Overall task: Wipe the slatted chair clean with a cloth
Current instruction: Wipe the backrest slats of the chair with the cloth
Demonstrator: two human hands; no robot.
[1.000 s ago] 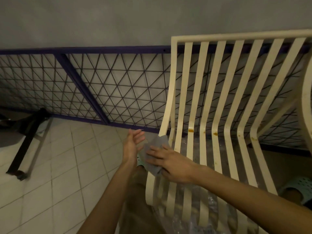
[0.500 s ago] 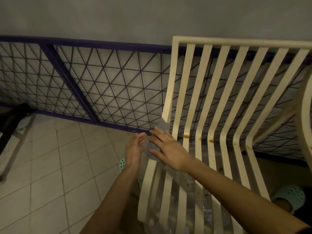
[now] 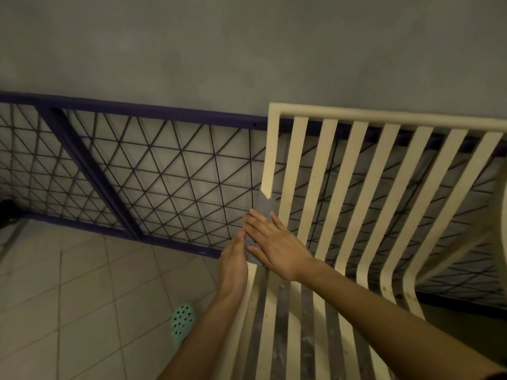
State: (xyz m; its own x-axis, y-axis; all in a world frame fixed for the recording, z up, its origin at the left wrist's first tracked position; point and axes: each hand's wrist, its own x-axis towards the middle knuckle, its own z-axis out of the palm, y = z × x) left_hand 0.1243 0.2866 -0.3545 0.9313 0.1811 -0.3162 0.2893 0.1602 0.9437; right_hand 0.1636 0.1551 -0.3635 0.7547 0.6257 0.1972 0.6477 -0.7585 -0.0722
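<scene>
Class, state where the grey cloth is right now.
In the head view, the grey cloth lies mid-frame over the chair's leftmost slat, under the right hand, with the left hand beside it.

grey wall [image 3: 247, 45] | purple mesh railing [image 3: 92, 171] against it | tiled floor [image 3: 82, 297] | mint clog [image 3: 182, 322] on tiles

We see a pale tiled floor [image 3: 82, 297]; on it stand the slatted chair [image 3: 356, 187], one mint clog [image 3: 183, 323] and a purple grid frame [image 3: 90, 171].
</scene>
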